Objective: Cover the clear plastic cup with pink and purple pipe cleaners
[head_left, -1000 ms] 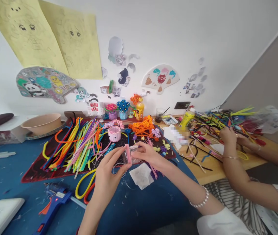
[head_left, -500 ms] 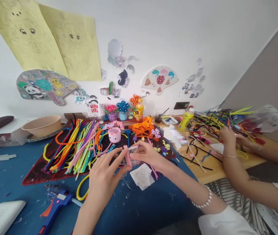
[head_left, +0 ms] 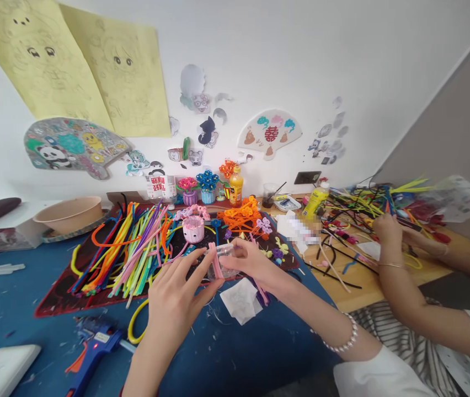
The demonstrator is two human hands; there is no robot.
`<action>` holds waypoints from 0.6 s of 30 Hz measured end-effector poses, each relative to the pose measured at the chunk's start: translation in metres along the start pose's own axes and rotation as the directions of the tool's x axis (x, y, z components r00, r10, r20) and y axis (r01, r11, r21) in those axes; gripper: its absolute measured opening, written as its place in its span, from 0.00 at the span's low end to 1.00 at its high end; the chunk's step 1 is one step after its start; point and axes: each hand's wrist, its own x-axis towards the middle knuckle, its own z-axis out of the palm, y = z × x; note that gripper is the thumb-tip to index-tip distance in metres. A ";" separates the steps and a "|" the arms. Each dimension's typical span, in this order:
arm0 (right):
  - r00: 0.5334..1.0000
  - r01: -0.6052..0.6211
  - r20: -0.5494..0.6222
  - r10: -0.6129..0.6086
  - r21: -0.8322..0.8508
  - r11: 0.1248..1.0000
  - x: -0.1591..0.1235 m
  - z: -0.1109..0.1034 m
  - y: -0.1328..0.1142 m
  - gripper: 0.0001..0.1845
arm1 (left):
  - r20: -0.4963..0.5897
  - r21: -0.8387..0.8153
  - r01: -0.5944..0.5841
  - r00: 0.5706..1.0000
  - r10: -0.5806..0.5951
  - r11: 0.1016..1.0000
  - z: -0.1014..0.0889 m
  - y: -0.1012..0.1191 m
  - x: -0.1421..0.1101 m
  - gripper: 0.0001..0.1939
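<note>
Pink pot (head_left: 193,229): my landmark; I see it upright on the dark mat (head_left: 59,284).
Clear cup (head_left: 229,262): nearer my camera than the pink pot and slightly right of it, held between both hands.
Pink strips (head_left: 215,261): side by side against the clear cup.
Left hand (head_left: 174,295): fingers and thumb spanning the pink strips, gripping them at both ends.
Right hand (head_left: 255,263): fingers closed round the clear cup's far side; I cannot tell where its thumb sits.
Glue gun (head_left: 99,343): left of the pink pot and nearer me.
White paper (head_left: 241,301): right of the pink pot, below the right hand.
</note>
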 end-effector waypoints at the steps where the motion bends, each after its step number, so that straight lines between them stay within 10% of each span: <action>1: 1.000 -0.024 0.013 0.024 0.028 0.999 0.001 0.000 0.000 0.26 | -0.004 -0.028 0.024 1.000 -0.024 0.999 0.001 -0.001 0.000 0.24; 14: 0.918 -0.243 0.324 0.231 -0.003 0.970 0.002 -0.001 0.011 0.38 | 0.192 -0.448 0.473 0.880 -0.435 0.759 0.000 0.002 0.000 0.21; 18: 0.973 0.090 0.225 -0.051 -0.165 0.982 -0.012 -0.009 0.009 0.37 | 0.240 -0.505 0.556 0.825 -0.511 0.660 -0.010 0.001 0.002 0.21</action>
